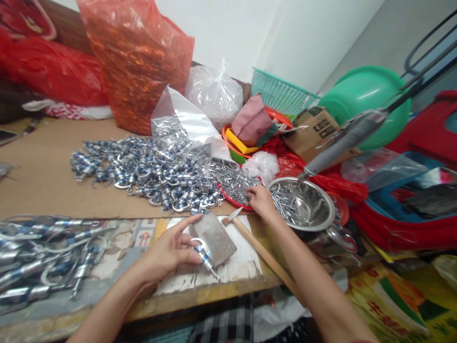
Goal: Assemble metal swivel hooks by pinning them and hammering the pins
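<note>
Left hand (171,250) pinched a silvery hook-shaped clip (204,255) with a blue band against the grey metal block (215,238); right hand (262,201) picked among small pins (235,183), fingers curled.

Left hand (170,251): bare, no glove, no ring or watch in view.
Left forearm: bare along its whole visible length, no sleeve.
Right hand (262,202): bare, no glove; fingertips too blurred to tell nails.
Right forearm: bare, possibly a reddish sleeve edge at the frame's bottom.
</note>
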